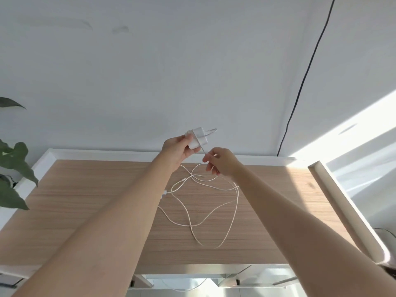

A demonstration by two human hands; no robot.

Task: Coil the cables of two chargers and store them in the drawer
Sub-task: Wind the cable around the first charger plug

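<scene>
Wood-grain surface (85,211) with a white raised rim (107,152), pale wall (171,61) above, black cord (308,65) running down the wall at upper right, green plant leaves (15,168) at left edge

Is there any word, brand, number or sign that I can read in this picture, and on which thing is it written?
None can be read.
Charger, held in the left hand: white faces, no print shows.
Cable, pinched by the right hand: no marking shows.
Desk and wall: no text, only wood grain and faint smudges.
</scene>
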